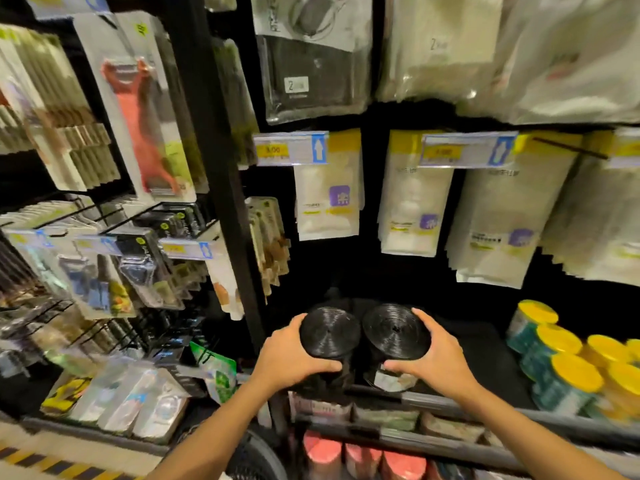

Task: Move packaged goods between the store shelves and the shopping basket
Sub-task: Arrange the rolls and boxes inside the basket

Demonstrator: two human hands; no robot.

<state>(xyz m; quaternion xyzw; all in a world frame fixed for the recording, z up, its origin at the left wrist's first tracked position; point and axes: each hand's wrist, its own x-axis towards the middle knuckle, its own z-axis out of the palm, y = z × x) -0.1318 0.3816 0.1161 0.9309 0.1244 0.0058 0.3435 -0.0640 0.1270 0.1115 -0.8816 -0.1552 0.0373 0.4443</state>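
- Black glossy plastic, ridged on the end faces: that's the two rolls the hands are on (bin bags I'd guess, the label's too blurry to read).
- Left hand [294, 355] is wrapped round the outer side of the left roll [329, 332], thumb tucked under the front. Right hand [440, 358] mirrors it on the right roll [394, 330].
- So both hands are grasping, one roll each, nothing loose.
- The rolls sit between the hands, touching each other. Squeezing them together from the outside probably lets both move as one lump in a single trip.
- They're right at the front lip of the shelf [450, 403], just under the palms. Can't tell whether they're resting on it or lifted a hair above.
- Below the wrists, between the forearms, there's a dark meshy curve that I take for the basket [256, 459], but only a sliver shows.
- Since the basket is so close underneath, pulling back and down looks like the easy route (or the rolls are being shelved, can't say which way).
- Off to the right of the right hand: yellow-lidded tubs [561, 362], well apart from the rolls.
- Above both hands hang white pouches [329, 202] with price tags [291, 148] clipped over them.
- Under the shelf lip, pink packs [322, 452].
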